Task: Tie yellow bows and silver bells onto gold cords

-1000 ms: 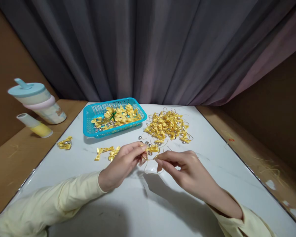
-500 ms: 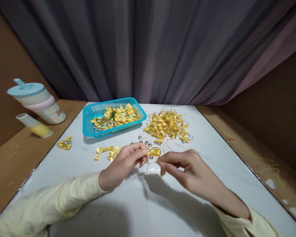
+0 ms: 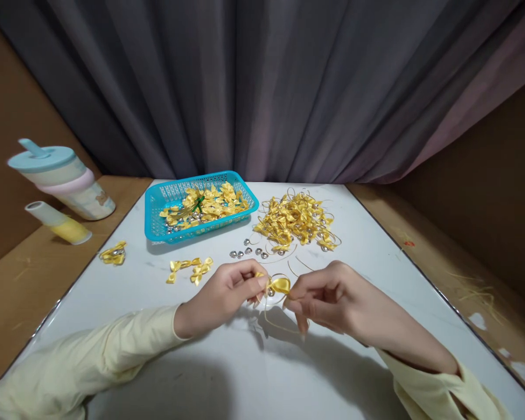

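- A white table (image 3: pixel 389 274) fills the lower view.
- A blue basket (image 3: pixel 155 233) holding yellow bows sits far left, and a loose pile of bows (image 3: pixel 295 221) lies just beside it.
- The left hand (image 3: pixel 221 294) and right hand (image 3: pixel 336 297) meet above the table's middle.
- Both hands' fingers are pinched closed on one yellow ribbon bow (image 3: pixel 281 284), one hand at each end.
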Motion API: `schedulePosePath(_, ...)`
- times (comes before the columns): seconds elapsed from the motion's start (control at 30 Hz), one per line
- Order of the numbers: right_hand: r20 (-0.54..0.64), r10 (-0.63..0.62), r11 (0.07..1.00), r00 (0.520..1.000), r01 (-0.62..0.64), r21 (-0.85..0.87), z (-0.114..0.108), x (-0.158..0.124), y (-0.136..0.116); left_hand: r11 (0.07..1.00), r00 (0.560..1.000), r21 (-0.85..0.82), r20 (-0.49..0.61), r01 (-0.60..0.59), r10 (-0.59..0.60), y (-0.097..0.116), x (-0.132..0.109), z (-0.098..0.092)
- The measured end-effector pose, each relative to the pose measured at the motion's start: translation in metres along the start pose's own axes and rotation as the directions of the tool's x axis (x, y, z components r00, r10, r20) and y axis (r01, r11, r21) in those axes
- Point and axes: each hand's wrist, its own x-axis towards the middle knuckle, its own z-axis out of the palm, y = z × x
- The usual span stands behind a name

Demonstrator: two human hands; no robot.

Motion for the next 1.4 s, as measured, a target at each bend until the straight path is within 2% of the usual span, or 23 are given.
schedulePosePath(0.17,0.088,0.082,0.976,0.993,-0.098,0.197,-0.001,0.000,0.000,1.000,0.999,0.004,0.026,-0.024,0.024,-0.003,-0.002,0.001)
schedulePosePath(0.3,0.109,0.102,0.954,0.989,-0.128,0.270,-0.001,-0.001,0.001,1.000,0.999,0.003,0.029,-0.030,0.030,-0.003,-0.003,0.000)
schedulePosePath(0.7,-0.025,0.036,0.983,0.999,-0.031,0.182,0.009,0.000,-0.001,0.998,0.995,0.009,-0.076,-0.061,0.062,-0.001,-0.004,0.000)
schedulePosePath(1.1,-0.021,0.029,0.979,0.999,-0.024,0.200,0.007,0.001,-0.003,0.999,0.993,-0.017,-0.112,-0.045,0.043,-0.001,-0.003,0.002)
schedulePosePath(1.4,-0.038,0.014,0.978,0.999,-0.006,0.208,0.006,0.003,0.002,0.991,0.995,-0.129,-0.090,-0.048,0.037,-0.004,-0.002,0.002)
